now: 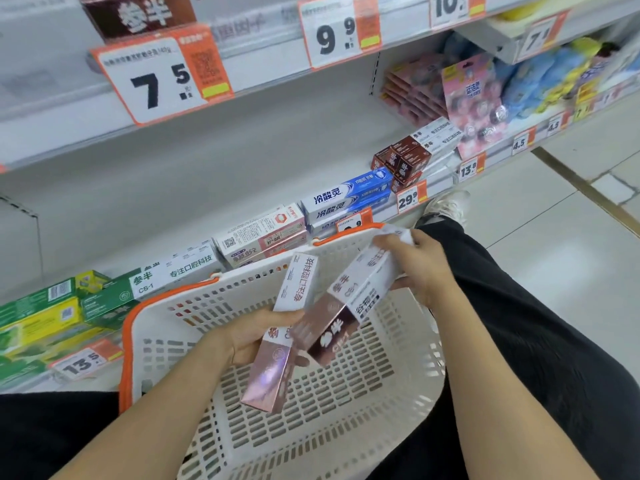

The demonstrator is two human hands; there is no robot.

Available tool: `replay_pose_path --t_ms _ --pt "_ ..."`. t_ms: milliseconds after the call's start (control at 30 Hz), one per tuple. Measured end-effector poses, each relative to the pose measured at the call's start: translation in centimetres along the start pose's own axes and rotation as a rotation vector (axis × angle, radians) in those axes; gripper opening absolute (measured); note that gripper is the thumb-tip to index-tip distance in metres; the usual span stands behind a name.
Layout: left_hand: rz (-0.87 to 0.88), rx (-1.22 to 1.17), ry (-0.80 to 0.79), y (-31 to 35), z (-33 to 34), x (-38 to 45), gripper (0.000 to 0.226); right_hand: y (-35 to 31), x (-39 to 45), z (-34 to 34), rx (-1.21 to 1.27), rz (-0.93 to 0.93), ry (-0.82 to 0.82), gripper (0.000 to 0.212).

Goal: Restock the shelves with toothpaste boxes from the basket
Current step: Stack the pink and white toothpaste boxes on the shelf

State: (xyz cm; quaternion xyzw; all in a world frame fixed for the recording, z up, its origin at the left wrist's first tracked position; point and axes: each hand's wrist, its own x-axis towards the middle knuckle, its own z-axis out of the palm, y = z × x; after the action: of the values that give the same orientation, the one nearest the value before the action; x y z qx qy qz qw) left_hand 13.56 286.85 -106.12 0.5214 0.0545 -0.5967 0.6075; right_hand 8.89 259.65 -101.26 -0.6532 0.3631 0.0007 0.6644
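Shop aisle, pale tiled floor (554, 244) at right; white shelving (242, 140) fills the upper view, its middle tier largely bare at the back. Front edge of that tier: green and yellow boxes (52, 317) at left, white boxes with green print (173, 271) beside them, white and pink boxes (263, 237) next, blue and white boxes (346, 199) further right, dark brown boxes (401, 161) beyond. Price tags: "7.5" (156, 81) and "9.9" (332, 32) on the upper rail, "13.5" (83, 362) low left, "29.9" (408, 199) mid right. Basket (311, 427), white plastic lattice with orange rim, sits low centre between black-clad legs; its visible floor holds no boxes. Left hand (256, 337), over the basket, grips one toothpaste box (280, 344), white above and metallic pink below, held on a slant. Right hand (422, 265), near the far rim, grips a second box (349, 306) by its white end, the dark pink end pointing down-left and crossing over the first box. White shoe (446, 206) beside the shelf base.
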Motion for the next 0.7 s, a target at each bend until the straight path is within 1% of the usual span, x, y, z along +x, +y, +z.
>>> replay_pose_path --t_ms 33,67,133,167,267,333,367,433,500,533,567,633,667,700 --pt "0.007 -0.072 0.011 -0.1 0.1 0.0 0.085 -0.1 0.0 -0.3 0.03 -0.009 0.057 0.032" --pt "0.02 -0.133 0.042 -0.3 0.2 0.0 0.083 -0.1 0.0 -0.5 0.052 -0.017 0.099 0.033" --pt "0.054 -0.192 0.094 -0.5 0.6 0.1 0.09 0.0 -0.1 -0.6 0.086 -0.023 0.152 0.037" --pt "0.073 -0.222 0.096 -0.6 1.0 0.2 0.09 0.1 -0.1 -0.7 0.1 -0.021 0.17 0.038" --pt "0.116 -0.375 0.075 -0.5 1.8 0.2 0.074 0.1 -0.3 -0.9 0.151 0.002 0.196 0.036" --pt "0.16 -0.427 0.035 -0.4 2.2 0.0 0.071 -0.1 -0.5 -1.3 0.195 0.023 0.197 0.034" --pt "0.179 -0.441 0.024 -0.2 2.2 -0.2 0.075 -0.2 -0.6 -1.7 0.213 0.029 0.208 0.033" --pt "0.195 -0.449 0.005 0.3 2.0 -0.7 0.091 -0.5 -0.6 -2.5 0.227 0.017 0.236 0.031" --pt "0.219 -0.406 0.019 1.1 1.7 -1.3 0.096 -0.6 -0.5 -3.0 0.219 -0.011 0.243 0.03" --pt "0.243 -0.367 0.046 1.5 1.6 -1.4 0.094 -0.7 -0.5 -3.0 0.212 -0.02 0.238 0.031" --pt "0.271 -0.329 0.091 1.8 1.6 -1.5 0.085 -0.6 -0.4 -2.7 0.203 -0.025 0.226 0.032" --pt "0.36 -0.271 0.195 2.5 1.5 -1.5 0.051 -0.6 -0.4 -2.0 0.176 -0.023 0.181 0.033" --pt "0.406 -0.256 0.236 2.8 1.6 -1.6 0.039 -0.6 -0.5 -1.6 0.16 -0.019 0.155 0.034" --pt "0.439 -0.253 0.272 3.0 1.5 -1.6 0.038 -0.7 -0.5 -1.4 0.141 -0.014 0.126 0.035"
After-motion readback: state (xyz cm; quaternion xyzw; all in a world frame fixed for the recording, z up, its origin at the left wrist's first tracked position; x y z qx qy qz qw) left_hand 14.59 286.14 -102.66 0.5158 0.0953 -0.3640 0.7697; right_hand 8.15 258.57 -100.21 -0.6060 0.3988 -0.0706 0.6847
